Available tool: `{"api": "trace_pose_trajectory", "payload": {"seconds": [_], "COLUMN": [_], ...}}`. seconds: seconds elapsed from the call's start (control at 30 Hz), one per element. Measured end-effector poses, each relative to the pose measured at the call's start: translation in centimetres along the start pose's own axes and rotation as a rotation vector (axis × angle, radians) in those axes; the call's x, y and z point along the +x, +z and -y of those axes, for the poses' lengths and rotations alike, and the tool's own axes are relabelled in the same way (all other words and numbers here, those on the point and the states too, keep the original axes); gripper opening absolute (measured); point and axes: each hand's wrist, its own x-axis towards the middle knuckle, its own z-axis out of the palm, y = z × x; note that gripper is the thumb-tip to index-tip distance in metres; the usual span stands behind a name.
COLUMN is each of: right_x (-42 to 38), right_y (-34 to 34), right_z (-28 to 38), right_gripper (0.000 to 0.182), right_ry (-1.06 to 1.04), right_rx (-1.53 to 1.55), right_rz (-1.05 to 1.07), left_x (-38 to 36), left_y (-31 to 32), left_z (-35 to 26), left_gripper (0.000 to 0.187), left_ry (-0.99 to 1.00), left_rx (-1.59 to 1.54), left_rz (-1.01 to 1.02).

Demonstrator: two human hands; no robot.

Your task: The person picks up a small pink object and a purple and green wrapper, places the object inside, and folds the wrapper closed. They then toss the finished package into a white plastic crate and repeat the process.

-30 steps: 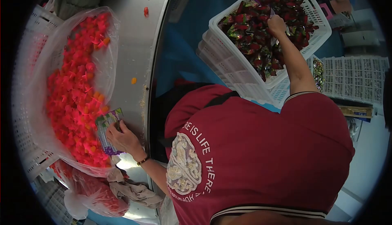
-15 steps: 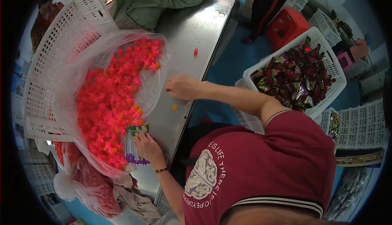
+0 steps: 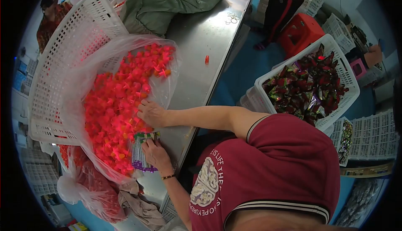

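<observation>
Red pieces with some orange ones [image 3: 111, 109] fill a clear plastic bag [image 3: 167, 95] that lies open over the tabletop. My right hand [image 3: 153, 114] reaches over the bag's near edge, its bent fingers slightly apart on the red pieces, with nothing visible held. Below it, my left hand [image 3: 157, 155] is closed on a stack of printed packets [image 3: 140, 153], green at the upper end and purple at the lower. The packets rest beside the red pile. Their far side lies against the bag.
A white crate [image 3: 42, 101] stands behind the bag. Green cloth [image 3: 173, 0] and a small red piece [image 3: 207, 59] lie on the metal table [image 3: 197, 42]. Right, a white basket [image 3: 268, 97] holds dark packets near a red stool [image 3: 299, 32]. Other people stand at the far side and top.
My right hand has moved from the bare metal down and left onto the red pieces. My left hand keeps hold of the packets. The whole view has shifted slightly.
</observation>
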Motion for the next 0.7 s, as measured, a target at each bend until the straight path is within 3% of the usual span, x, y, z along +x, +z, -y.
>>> {"api": "trace_pose_trajectory", "payload": {"seconds": [0.23,0.37,0.53,0.7], "right_x": [-1.9,-2.8,-3.4,-4.1], "right_y": [-0.8,-1.7,-2.6,-2.3], "right_z": [-1.4,-1.7,-2.3,-2.2], "right_gripper": [0.015,0.011,0.016,0.016], "right_ry": [0.044,-0.009,-0.027,-0.006], "right_rx": [0.351,0.166,0.038,0.124], "right_rz": [-0.118,-0.133,0.036,0.033], "left_x": [0.0,0.1,0.5,0.3], "left_y": [-0.5,0.1,0.3,0.5], "left_z": [-0.2,-0.1,-0.3,0.0], "left_gripper": [0.012,0.011,0.011,0.011], "left_ry": [-0.035,0.013,-0.022,-0.011], "left_rx": [0.02,0.103,0.113,0.115], "left_rz": [0.049,0.039,0.061,0.041]}}
